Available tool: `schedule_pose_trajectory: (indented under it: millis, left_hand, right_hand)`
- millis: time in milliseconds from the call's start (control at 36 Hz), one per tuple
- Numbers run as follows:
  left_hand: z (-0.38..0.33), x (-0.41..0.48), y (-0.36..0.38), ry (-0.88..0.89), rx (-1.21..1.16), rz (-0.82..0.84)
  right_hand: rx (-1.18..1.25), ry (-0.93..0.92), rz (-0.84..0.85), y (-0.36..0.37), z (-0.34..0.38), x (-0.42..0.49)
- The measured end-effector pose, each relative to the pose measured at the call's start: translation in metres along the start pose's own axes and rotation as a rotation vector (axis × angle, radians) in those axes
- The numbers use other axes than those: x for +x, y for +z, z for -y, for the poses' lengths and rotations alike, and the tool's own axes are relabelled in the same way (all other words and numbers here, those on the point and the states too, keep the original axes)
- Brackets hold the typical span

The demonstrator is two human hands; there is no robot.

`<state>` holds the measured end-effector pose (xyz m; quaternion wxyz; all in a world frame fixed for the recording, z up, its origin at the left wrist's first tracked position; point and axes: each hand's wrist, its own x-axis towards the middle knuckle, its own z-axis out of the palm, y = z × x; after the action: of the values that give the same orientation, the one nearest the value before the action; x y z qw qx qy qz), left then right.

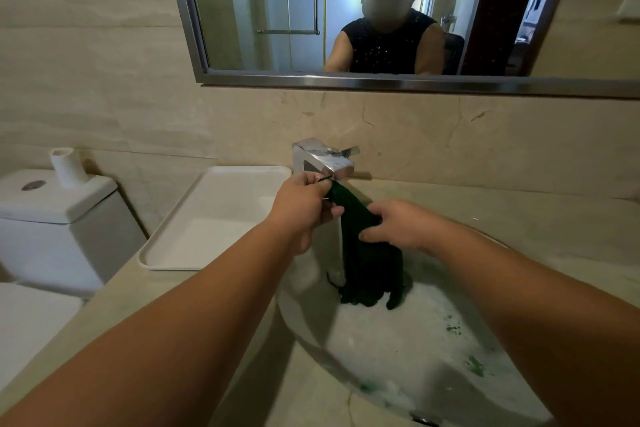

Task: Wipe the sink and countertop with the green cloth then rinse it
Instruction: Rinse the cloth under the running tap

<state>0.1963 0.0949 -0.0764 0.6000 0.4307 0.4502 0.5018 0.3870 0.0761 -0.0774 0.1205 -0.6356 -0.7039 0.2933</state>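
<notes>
My left hand (304, 206) pinches the top of the green cloth (367, 253) under the tap (325, 159), my right hand (394, 227) grips its middle, and its end hangs into the foamy sink (398, 350).

1. My left hand (304, 210) pinches the top of the green cloth (367, 260) just under the faucet (323, 158).
2. My right hand (398, 225) grips it lower down.
3. Its bottom hangs into the foamy sink (398, 357).

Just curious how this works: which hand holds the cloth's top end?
The left hand pinches the top end of the green cloth beside the faucet; the right hand grips it lower down, over the sink.
</notes>
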Motion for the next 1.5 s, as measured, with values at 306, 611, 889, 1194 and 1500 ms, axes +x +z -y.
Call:
schedule_pose_trajectory:
  millis: [306, 611, 889, 1194, 1500]
  left_hand:
    - [-0.004, 0.008, -0.017, 0.074, 0.023, -0.195]
    - [-0.006, 0.013, -0.02, 0.101, 0.143, -0.221]
    - [-0.007, 0.012, -0.029, 0.103, 0.136, -0.296]
    - [-0.007, 0.01, -0.023, 0.14, 0.107, -0.329]
    - [-0.005, 0.016, -0.022, 0.195, 0.025, -0.38]
  right_hand:
    - [-0.31, 0.259, 0.137, 0.015, -0.088, -0.022]
    - [0.7, 0.232, -0.385, -0.045, -0.058, -0.024]
    - [1.14, 0.174, -0.461, -0.076, -0.043, -0.044]
    - [1.183, 0.169, -0.553, -0.08, -0.049, -0.047]
    - [1.109, 0.17, -0.55, -0.076, -0.046, -0.044]
